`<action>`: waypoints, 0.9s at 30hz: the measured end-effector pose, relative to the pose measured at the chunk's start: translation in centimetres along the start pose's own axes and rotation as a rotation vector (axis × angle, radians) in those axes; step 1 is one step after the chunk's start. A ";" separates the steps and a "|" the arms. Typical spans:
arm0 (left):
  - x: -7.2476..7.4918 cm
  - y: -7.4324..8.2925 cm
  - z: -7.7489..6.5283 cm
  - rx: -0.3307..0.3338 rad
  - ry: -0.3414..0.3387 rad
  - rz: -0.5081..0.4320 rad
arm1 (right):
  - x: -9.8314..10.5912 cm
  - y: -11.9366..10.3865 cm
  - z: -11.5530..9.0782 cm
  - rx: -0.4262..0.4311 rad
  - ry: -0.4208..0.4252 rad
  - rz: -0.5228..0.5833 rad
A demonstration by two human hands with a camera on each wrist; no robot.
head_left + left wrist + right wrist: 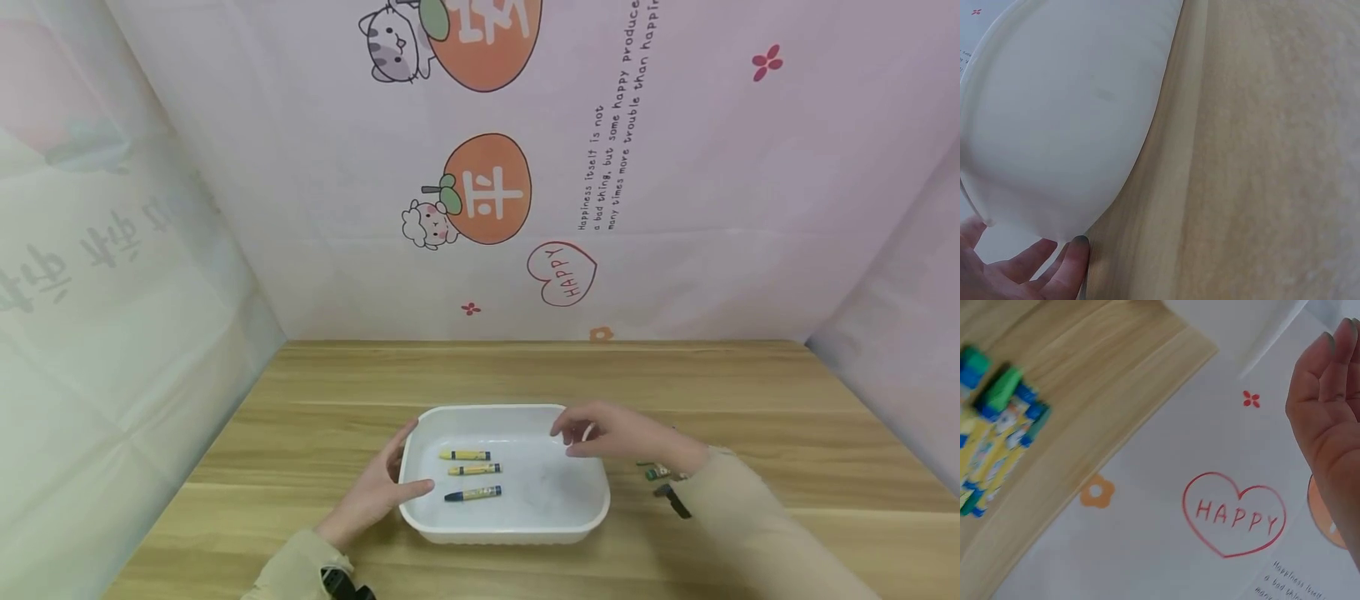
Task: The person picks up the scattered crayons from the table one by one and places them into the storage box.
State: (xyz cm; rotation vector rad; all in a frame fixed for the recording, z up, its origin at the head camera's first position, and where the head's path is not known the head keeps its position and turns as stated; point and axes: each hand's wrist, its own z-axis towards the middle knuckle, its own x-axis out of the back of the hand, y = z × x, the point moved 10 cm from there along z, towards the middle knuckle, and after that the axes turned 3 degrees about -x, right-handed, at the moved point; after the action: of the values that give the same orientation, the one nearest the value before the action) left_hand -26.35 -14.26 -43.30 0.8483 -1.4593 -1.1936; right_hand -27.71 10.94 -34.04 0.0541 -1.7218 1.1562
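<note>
A white plastic basin point(510, 537) stands on the wooden table. My left hand point(378, 487) grips its left end, thumb over the rim and fingers along the outer wall. The left wrist view shows those fingertips point(1072, 269) against the basin's underside edge. Inside lie three crayons, roughly parallel: two yellow ones, an upper crayon point(465, 456) and a middle crayon point(475, 470), and a dark blue crayon point(472, 494) nearest me. Above the basin's right end hovers my right hand point(607, 431), fingers loosely bent with nothing between them.
Several crayons point(1004, 434) with yellow wrappers and green or blue ends lie together on the table to the basin's right, partly hidden behind the right wrist in the head view. A printed white cloth point(337, 275) hangs behind the table point(337, 375) and along both sides.
</note>
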 end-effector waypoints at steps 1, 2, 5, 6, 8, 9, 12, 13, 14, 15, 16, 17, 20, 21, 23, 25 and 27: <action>0.0 0.0 0.0 0.000 -0.002 -0.002 | 0.2 0.3 -0.4 -0.008 0.007 0.001; 0.0 0.0 0.0 0.000 -0.005 -0.009 | 0.3 0.6 -0.7 -0.012 0.014 0.001; -0.1 0.0 0.0 -0.004 -0.014 -0.028 | 0.8 1.8 -1.9 -0.041 0.036 0.013; -0.1 0.0 0.1 -0.005 -0.014 -0.031 | 1.0 2.2 -2.2 -0.045 0.045 0.016; -0.1 -0.1 0.2 -0.004 -0.014 -0.040 | 1.5 3.0 -3.0 -0.049 0.065 0.015; -0.1 -0.1 0.2 -0.003 -0.013 -0.042 | 1.7 3.5 -3.4 -0.055 0.075 0.018; -0.1 -0.2 0.3 -0.001 -0.014 -0.050 | 2.3 4.7 -4.5 -0.060 0.092 -0.002; -0.2 -0.2 0.3 0.001 -0.015 -0.051 | 2.4 5.2 -4.8 -0.065 0.092 -0.007; -0.2 -0.2 0.3 0.002 -0.018 -0.052 | 2.5 5.6 -5.2 -0.070 0.090 -0.005; -0.2 -0.2 0.3 0.001 -0.018 -0.052 | 2.5 6.0 -5.6 -0.074 0.089 -0.011; -0.2 -0.1 0.3 0.000 -0.018 -0.049 | 2.6 6.3 -6.1 -0.074 0.085 -0.017; -0.2 -0.1 0.2 0.001 -0.017 -0.046 | 2.6 6.7 -6.5 -0.074 0.081 -0.017; -0.2 -0.1 0.2 -0.001 -0.011 -0.028 | 2.6 7.7 -7.7 -0.072 0.080 -0.017; -0.2 -0.1 0.2 -0.002 -0.008 -0.021 | 2.6 8.0 -8.0 -0.072 0.079 -0.020; -0.2 -0.1 0.2 -0.004 -0.009 -0.017 | 2.5 8.7 -8.6 -0.081 0.078 -0.024; -0.2 -0.1 0.1 -0.005 -0.012 -0.021 | 2.4 9.4 -9.1 -0.105 0.083 -0.035; -0.2 -0.1 0.1 -0.006 -0.014 -0.029 | 2.3 10.1 -9.6 -0.134 0.089 -0.047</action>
State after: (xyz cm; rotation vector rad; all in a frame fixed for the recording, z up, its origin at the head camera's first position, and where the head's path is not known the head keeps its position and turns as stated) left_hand -26.45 -14.04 -43.50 0.8615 -1.4583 -1.2276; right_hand -27.31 24.23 -38.84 -0.0381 -1.7057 0.9919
